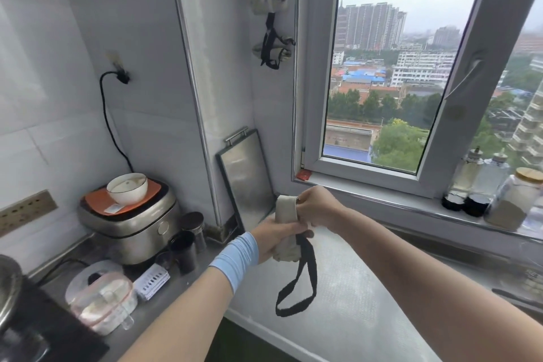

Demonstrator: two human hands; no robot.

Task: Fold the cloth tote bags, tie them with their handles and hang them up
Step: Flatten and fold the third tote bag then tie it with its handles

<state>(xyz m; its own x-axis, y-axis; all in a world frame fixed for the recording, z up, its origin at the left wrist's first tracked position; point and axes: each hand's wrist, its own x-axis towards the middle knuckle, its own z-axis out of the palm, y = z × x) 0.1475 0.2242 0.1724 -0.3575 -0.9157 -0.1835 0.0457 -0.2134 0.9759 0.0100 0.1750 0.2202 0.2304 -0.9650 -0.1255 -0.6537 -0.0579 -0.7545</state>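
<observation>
2 tied bags [269, 3] hang top middle; my left hand [273, 239] & right hand [317, 207] both grip rolled bag 3 [286, 214], handle [296, 294] loose, so I guess tying + hanging are left.

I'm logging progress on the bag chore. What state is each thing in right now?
Tote bag: rolled up, held in both hands, not tied.
Handle: hanging loose in a loop.
Left hand: grips the roll's middle.
Right hand: pinches the roll's top.
Hung bags: tied, hanging up.
Window: open.
Rice cooker: lid shut, bowl on top.
Plug: plugged in.
</observation>
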